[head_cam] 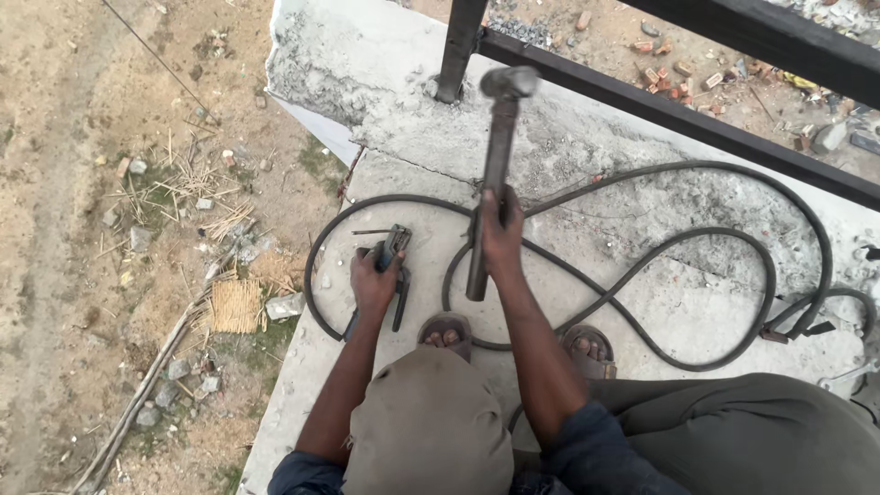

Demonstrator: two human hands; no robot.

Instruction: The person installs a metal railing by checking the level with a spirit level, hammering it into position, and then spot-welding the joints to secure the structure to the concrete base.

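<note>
Squatting on slab (642, 302): right hand (500, 234) clenched on hammer (496, 156) raised towards post (458, 46) base for striking; left hand (374, 280) gripped electrode holder (392, 252), parked low beside looped cable (642, 266).

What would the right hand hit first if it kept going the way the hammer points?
Probably the black metal railing post at its base in the rough concrete ledge. The right hand holds the hammer with its head aimed there, though depth is unclear from the head view.
</note>
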